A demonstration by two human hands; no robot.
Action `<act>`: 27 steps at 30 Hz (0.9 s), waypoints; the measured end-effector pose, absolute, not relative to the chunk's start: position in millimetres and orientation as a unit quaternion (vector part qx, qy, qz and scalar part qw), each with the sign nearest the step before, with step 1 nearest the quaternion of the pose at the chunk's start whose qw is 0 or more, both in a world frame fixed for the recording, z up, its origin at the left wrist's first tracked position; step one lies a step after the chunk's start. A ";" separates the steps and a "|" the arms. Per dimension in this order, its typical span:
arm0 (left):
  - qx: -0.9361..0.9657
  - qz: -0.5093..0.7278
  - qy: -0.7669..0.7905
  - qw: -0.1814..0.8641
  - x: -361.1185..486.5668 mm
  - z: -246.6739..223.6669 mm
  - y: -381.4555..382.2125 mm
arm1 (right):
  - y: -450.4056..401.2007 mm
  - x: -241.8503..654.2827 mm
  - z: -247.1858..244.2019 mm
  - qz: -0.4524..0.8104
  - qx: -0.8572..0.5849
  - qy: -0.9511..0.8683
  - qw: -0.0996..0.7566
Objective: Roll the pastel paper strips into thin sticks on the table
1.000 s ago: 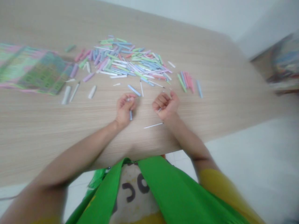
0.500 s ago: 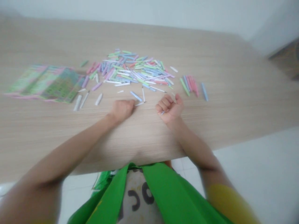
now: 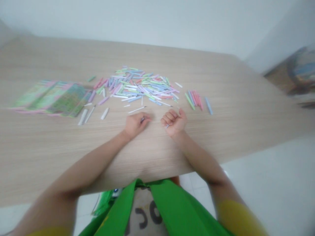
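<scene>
My left hand (image 3: 135,124) rests on the wooden table (image 3: 221,131), fingers curled around a small blue rolled paper stick that shows between them. My right hand (image 3: 173,122) lies beside it as a loose fist with a thin white stick poking out underneath. A white stick (image 3: 137,109) lies just beyond my left hand. Behind both hands spreads a pile of several pastel rolled paper sticks (image 3: 141,85).
A small row of green, pink and blue sticks (image 3: 197,99) lies right of the pile. Stacked printed pastel paper sheets (image 3: 52,98) sit at the left, with white rolled sticks (image 3: 86,115) near them. The table's near edge runs close to my body; white floor lies right.
The view tilted up. My left hand turned palm down and slid a little forward on the table. The white stick that lay near my right wrist is out of sight.
</scene>
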State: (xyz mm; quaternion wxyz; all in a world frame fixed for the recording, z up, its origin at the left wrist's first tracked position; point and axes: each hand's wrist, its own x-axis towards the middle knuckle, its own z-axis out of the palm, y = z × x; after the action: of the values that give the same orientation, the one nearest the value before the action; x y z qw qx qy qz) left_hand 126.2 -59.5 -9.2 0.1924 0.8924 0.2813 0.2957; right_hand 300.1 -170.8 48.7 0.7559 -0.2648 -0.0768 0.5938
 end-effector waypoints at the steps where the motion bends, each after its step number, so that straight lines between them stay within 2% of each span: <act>1: 0.893 0.319 0.247 0.200 131.3 -11.3 -74.3 | -170.8 300.6 48.0 0.583 -0.274 -0.081 0.760; 5: 0.896 0.359 0.164 0.204 144.6 -12.6 -115.0 | -172.9 298.4 48.1 0.540 -0.328 -0.111 0.767; 11: 0.907 0.328 0.122 0.233 146.3 -12.9 -120.0 | -174.3 278.7 39.4 0.470 -0.400 -0.152 0.772; 14: 0.899 0.309 0.130 0.281 146.2 -12.2 -120.9 | -173.3 266.3 27.1 0.377 -0.464 -0.183 0.781; 18: 0.886 0.259 0.127 0.363 146.7 -9.5 -121.5 | -172.3 262.0 14.9 0.246 -0.601 -0.245 0.720; 23: 0.804 0.298 0.200 0.475 148.1 -10.8 -104.5 | -172.9 272.2 16.8 0.261 -0.619 -0.262 0.693; 27: 0.779 0.273 0.230 0.516 144.7 -6.2 -90.8 | -176.8 269.3 11.4 0.295 -0.586 -0.331 0.678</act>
State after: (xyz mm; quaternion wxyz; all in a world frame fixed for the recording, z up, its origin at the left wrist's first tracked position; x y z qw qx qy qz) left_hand 144.7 -90.8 -6.2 0.5155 0.7791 0.2299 0.2725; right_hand 269.3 -176.8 11.4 0.6778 -0.5863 -0.3312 0.2953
